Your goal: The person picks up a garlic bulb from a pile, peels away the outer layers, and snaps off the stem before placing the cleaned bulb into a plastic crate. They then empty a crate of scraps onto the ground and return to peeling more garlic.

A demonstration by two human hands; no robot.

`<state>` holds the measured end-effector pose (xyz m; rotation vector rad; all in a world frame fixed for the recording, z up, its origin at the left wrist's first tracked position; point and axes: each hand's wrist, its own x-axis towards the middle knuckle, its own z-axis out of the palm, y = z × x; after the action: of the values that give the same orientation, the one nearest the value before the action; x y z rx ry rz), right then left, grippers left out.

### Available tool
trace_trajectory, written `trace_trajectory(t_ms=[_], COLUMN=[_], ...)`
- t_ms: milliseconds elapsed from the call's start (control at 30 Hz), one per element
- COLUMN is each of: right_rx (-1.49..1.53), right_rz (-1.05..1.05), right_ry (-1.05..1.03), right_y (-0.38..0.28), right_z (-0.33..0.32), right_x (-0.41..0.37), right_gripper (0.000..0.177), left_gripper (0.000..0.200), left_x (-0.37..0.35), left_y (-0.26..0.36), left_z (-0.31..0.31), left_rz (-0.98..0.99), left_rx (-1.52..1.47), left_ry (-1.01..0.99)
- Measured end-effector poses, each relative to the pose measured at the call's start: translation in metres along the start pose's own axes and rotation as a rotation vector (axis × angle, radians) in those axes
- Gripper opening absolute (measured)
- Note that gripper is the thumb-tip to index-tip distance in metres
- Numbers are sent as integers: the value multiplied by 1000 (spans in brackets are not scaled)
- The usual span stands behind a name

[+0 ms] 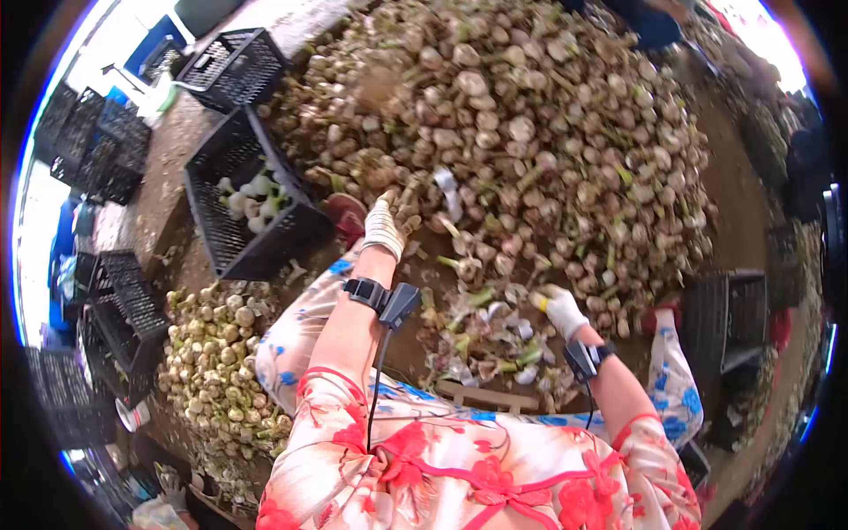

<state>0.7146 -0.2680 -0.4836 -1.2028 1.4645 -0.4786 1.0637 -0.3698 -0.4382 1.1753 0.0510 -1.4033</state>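
My left hand (386, 230), in a dirty white glove, reaches to the near edge of a large heap of garlic bulbs (521, 132). Its fingers look stretched out and apart among the bulbs, with no bulb clearly held. My right hand (564, 313), also gloved, hovers low over a litter of garlic peelings and cut stems (486, 331) between my knees. The fingers there are curled closed, and something yellow shows at their tips; its kind is too small to make out. Trimmed white garlic bulbs (256, 201) lie in a black plastic crate (231, 243) left of my left hand.
A smaller pile of cleaner garlic bulbs (221, 353) lies beside my left leg. Another black crate (234, 66) stands at the upper left, with stacked crates (102, 146) beyond. At the right is a black crate (729, 322). Another person's gloved hand (172, 490) shows at lower left.
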Motion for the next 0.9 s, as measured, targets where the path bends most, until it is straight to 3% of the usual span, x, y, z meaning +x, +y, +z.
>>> trace_trajectory(t_ms=[167,300,367,467,567,633,700,733,767,833,867,900], right_rx=[-524,-682,-711,-1030,-1148,-1040,-409,-90,385,792,761,732], right_rz=[-99,-86,-65,54,99,214,86,-5,158,81,23,-33], right_ry=[135,91,115,142,52,-24,137,81,43,-72,10,94], right_y=[-20,-48,-57,-66,-57,-38,24,19,-25,-49,-68,-80], right_z=[-10,8,27,53,50,42,35,35,38,40,36,31], right_x=[38,97,128,149,156,158,165,150,115,83,69,58], right_gripper=[36,39,40,38,38,38,39,33,27,23,24,25], left_gripper=[17,33,37,38,39,49,64,76,77,76,74,73], left_x=[16,10,3,-8,-15,-6,-5,-17,-16,-18,-41,-33], left_y=[-71,-105,-115,-119,-116,-124,-137,-134,-144,-157,-140,-151], left_z=[-26,-35,-37,-31,-27,-26,-20,-9,-6,-3,12,11], left_rz=[-151,-244,-198,-223,-308,-304,-21,56,155,555,273,639], left_rx=[-4,277,348,362,465,518,815,948,943,1014,765,809], left_ry=[113,176,75,-14,-107,-143,-369,-445,-512,-590,-618,-646])
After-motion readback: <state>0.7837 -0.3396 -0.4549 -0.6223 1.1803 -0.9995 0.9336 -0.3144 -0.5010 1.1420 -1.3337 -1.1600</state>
